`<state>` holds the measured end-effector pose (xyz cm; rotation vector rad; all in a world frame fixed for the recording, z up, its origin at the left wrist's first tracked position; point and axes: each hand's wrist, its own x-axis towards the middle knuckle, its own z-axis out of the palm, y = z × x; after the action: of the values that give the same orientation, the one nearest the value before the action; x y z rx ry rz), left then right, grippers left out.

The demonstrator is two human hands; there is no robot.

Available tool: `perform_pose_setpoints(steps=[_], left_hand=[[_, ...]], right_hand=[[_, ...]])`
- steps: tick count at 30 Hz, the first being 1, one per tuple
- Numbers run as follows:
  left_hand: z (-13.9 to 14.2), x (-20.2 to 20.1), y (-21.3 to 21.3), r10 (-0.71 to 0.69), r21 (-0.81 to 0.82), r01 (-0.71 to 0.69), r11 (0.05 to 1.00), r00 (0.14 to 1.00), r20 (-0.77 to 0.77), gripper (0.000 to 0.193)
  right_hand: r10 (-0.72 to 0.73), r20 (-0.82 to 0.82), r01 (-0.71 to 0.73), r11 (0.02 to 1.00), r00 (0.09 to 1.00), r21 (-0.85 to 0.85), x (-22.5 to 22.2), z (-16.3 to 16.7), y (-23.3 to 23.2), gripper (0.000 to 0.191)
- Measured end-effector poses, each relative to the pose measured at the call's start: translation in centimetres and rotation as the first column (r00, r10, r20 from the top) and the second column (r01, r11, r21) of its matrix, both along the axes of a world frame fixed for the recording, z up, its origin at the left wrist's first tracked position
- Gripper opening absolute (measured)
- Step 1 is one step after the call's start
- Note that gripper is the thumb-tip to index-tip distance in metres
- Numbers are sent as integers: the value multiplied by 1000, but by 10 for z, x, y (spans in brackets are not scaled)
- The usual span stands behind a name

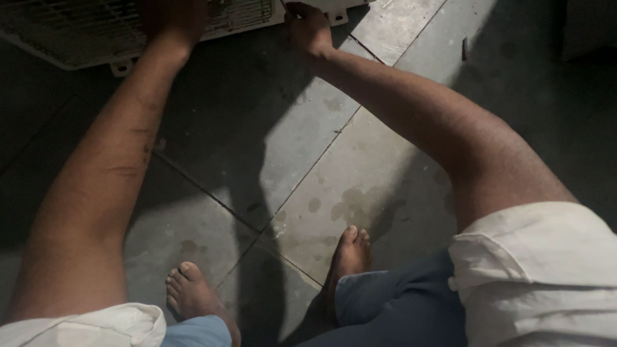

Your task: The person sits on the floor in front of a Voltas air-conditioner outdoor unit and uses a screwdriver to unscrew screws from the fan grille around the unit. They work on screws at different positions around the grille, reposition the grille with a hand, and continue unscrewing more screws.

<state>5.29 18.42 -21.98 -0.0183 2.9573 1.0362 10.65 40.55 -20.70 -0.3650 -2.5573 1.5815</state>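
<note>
A white metal box (257, 19) with a wire grille (83, 29) lies on the floor (302, 160) at the top of the view, partly cut off. The left hand (173, 19) rests on the grille; whether its fingers are curled I cannot tell. The right hand (307, 27) is closed on the box's lower corner. 2 bare feet stand on the stained tiles below.

Grey tiled floor (308, 160), stained, dim room, bright light patch
</note>
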Motion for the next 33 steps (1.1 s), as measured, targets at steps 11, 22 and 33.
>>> perform_pose_setpoints(steps=[11, 22, 33], left_hand=[[21, -8, 10, -22, -27, 19, 999, 993, -112, 37], [78, -12, 25, -130, -184, 68, 981, 929, -348, 21], [75, 22, 51, 86, 197, 59, 979, 754, -652, 44]], right_hand=[[58, -128, -34, 983, 990, 180, -11, -10, 8, 33], [233, 229, -327, 683, 945, 654, -36, -21, 10, 25], [56, 111, -115, 760, 992, 639, -13, 3, -35, 26]])
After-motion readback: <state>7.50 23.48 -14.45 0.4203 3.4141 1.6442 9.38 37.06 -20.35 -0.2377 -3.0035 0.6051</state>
